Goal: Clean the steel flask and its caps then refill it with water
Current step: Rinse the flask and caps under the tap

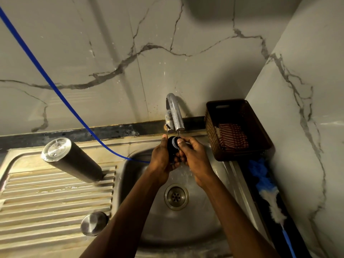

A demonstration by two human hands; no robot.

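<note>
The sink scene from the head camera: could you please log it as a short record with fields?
left hand: holds the dark inner cap under the tap
right hand: fingers on the same cap, rubbing its top
tap: spout directly over the cap; flow hard to make out
steel flask: inverted on the drainboard, left of the basin
steel outer cap: on the drainboard near the basin edge
basin: wet, drain uncovered
brown basket: right of tap, striped cloth inside
blue hose: runs from upper left into basin
</note>
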